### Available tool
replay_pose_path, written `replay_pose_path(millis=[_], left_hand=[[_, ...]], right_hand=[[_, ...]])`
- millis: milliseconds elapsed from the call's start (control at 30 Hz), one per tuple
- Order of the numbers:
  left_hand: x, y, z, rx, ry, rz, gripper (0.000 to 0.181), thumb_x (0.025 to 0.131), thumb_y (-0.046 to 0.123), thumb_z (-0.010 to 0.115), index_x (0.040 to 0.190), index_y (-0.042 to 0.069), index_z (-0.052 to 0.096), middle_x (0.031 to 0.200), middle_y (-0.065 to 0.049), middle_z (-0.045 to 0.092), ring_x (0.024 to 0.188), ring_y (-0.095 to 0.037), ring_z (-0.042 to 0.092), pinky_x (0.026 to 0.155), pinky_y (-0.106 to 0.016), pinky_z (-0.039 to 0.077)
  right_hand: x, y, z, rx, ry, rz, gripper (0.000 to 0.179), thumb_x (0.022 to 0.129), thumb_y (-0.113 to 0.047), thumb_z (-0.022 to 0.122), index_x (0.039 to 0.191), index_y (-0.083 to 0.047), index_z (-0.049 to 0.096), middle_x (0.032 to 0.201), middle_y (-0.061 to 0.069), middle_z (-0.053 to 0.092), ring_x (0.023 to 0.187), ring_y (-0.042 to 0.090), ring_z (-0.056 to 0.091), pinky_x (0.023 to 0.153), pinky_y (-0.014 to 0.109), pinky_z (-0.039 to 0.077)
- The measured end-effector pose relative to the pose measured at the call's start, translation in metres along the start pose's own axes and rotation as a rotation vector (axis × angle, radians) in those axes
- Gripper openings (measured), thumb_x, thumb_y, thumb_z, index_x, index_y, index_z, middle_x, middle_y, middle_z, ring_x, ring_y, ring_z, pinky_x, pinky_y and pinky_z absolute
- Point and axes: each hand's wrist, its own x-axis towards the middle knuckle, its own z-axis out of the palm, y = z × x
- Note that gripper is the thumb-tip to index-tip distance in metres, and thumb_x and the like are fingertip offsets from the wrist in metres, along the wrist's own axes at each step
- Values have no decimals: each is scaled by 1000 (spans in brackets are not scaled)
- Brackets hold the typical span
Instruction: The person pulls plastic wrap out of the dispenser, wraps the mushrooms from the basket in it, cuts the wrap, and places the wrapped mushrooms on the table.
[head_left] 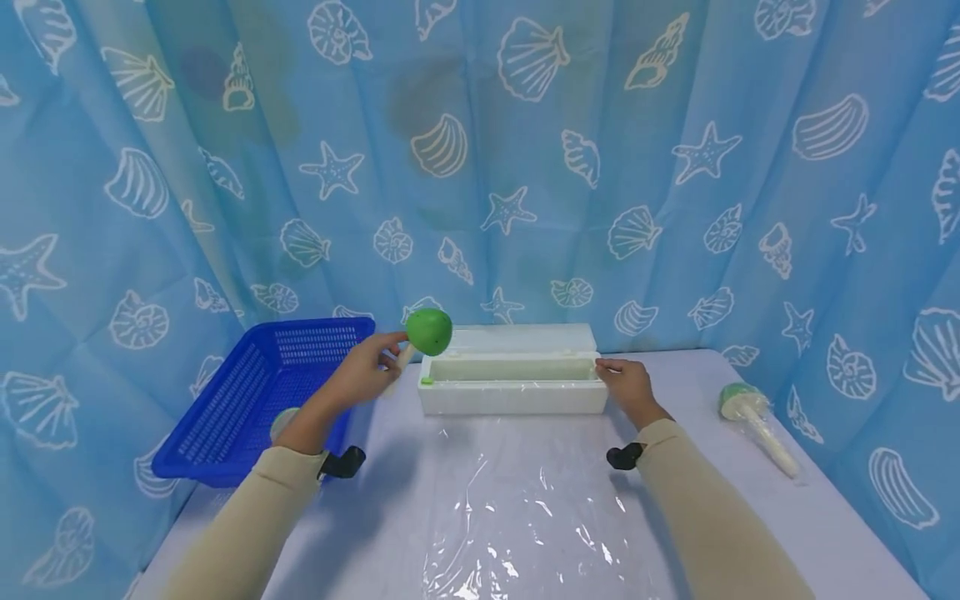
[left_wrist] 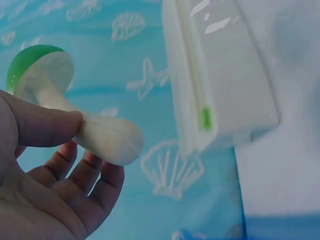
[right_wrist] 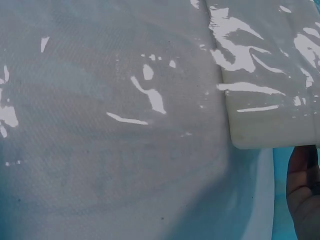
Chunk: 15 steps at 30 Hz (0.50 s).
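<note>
My left hand (head_left: 358,373) pinches a toy mushroom (head_left: 430,332) by its pale stem, its green cap raised beside the left end of a long white cling film box (head_left: 513,398). In the left wrist view the thumb presses the stem (left_wrist: 112,140) from above, with fingers below it. At the box's right end rests my right hand (head_left: 628,390), fingertips on the upper corner; the right wrist view shows only part of this hand (right_wrist: 304,192). The box's lid (head_left: 525,338) stands raised at the back. From its front, clear plastic film (head_left: 517,508) spreads over the table.
On the left stands a blue plastic basket (head_left: 213,417) with another mushroom (head_left: 283,422) inside, partly behind my left wrist. A film-wrapped green mushroom (head_left: 757,421) lies near the table's right edge. A blue shell-patterned curtain (head_left: 480,192) hangs right behind the white table (head_left: 682,379).
</note>
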Motion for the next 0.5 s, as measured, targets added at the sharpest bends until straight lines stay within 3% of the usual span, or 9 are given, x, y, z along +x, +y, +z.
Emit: replay_pose_path(millis=[167, 300, 500], left_hand=[[-5, 17, 30, 45, -43, 99, 54, 84, -11, 60, 136, 1, 54, 108, -17, 57, 94, -30, 64, 79, -42, 54], [-12, 28, 53, 77, -98, 122, 53, 84, -11, 60, 134, 6, 57, 105, -11, 59, 92, -26, 62, 79, -42, 53], [-22, 41, 78, 163, -223, 148, 53, 86, -9, 60, 134, 14, 59, 106, -2, 59, 97, -19, 59, 80, -36, 50]], right_hand=[[2, -5, -6, -23, -41, 66, 35, 98, -20, 60, 128, -1, 62, 132, 20, 56, 112, 34, 57, 87, 43, 51], [4, -10, -9, -53, -70, 69, 35, 97, -20, 62, 126, -1, 64, 130, 21, 57, 103, 32, 61, 76, 38, 55], [6, -8, -9, -30, -94, 82, 36, 97, -20, 62, 128, -2, 63, 132, 20, 56, 106, 32, 59, 79, 39, 54]])
